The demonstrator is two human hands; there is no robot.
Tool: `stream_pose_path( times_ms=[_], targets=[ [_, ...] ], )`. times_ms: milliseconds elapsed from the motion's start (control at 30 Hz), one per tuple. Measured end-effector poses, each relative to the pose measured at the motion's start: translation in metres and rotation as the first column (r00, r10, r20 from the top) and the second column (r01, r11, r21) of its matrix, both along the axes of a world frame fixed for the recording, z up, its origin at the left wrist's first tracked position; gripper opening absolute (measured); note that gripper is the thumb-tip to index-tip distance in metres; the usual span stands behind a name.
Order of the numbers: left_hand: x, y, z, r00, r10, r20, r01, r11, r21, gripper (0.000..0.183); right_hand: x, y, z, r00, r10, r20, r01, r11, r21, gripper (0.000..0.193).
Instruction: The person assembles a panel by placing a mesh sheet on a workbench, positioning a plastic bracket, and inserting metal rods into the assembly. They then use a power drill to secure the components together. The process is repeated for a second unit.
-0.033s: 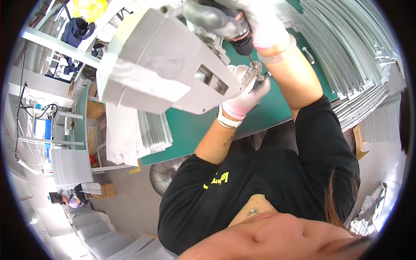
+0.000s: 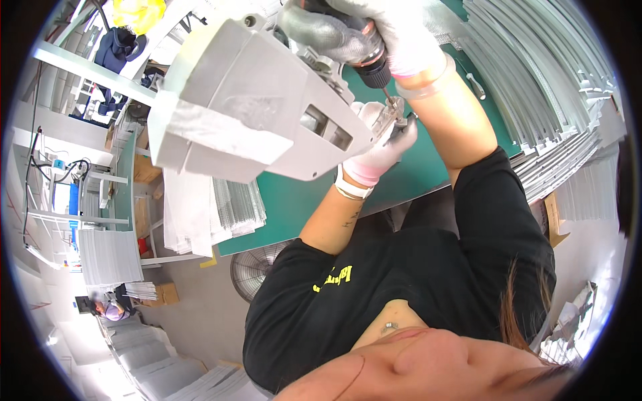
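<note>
My right hand [image 2: 404,37], in a white glove with grey-coated fingers, is wrapped round a black power drill [image 2: 374,67] with an orange-red ring. Its thin bit points down at a small metal piece [image 2: 394,108], and the tip seems to touch it. My left hand [image 2: 374,157], gloved too, grips that piece from below, with thumb and fingers closed about it. What the piece is exactly I cannot make out. Beside both hands a large grey angular housing [image 2: 234,100] with two rectangular slots hides part of the bench.
Below the hands lies a green bench top [image 2: 284,214]. Long pale metal strips [image 2: 535,73] are stacked at the right, near a screwdriver [image 2: 475,85]. Mesh-like sheets [image 2: 237,204] lie at the bench's left. A floor fan [image 2: 254,271] stands underneath. Another person [image 2: 112,309] is far left.
The drill and my right hand have shifted very slightly downward. My left hand stays in place, and the grip of both hands looks the same.
</note>
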State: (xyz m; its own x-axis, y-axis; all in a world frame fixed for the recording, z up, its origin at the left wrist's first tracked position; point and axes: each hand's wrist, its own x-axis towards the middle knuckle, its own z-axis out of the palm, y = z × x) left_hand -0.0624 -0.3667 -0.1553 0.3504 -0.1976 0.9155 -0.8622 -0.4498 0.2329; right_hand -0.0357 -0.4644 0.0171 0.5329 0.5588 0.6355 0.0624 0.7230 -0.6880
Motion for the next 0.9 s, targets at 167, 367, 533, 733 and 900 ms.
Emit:
stream_pose_path(
  times_ms=[167,367,533,733,900],
  targets=[
    [-0.007,0.003,0.018,0.997,-0.048,-0.061,0.054,0.994,0.098,0.015,0.015,0.004,-0.011,0.983,0.183,0.022,-0.183,0.983,0.002,0.06],
    [-0.013,0.006,0.028,0.98,-0.003,-0.198,0.032,0.989,0.146,0.014,0.005,0.0,-0.007,0.975,0.22,0.029,-0.218,0.974,-0.057,0.073],
    [-0.007,0.008,0.028,0.988,0.132,0.073,-0.147,0.951,0.27,0.019,0.009,0.004,-0.009,0.947,0.311,0.081,-0.311,0.95,-0.013,0.076],
    [0.005,-0.003,-0.009,0.997,0.047,-0.059,-0.047,0.999,0.0,0.017,-0.004,0.002,-0.006,0.982,0.155,0.11,-0.157,0.988,0.004,0.078],
    [-0.011,0.004,0.01,0.972,0.193,0.133,-0.201,0.978,0.052,0.018,0.013,-0.011,0.022,0.904,-0.386,-0.185,0.423,0.869,0.256,0.032]
  ],
)
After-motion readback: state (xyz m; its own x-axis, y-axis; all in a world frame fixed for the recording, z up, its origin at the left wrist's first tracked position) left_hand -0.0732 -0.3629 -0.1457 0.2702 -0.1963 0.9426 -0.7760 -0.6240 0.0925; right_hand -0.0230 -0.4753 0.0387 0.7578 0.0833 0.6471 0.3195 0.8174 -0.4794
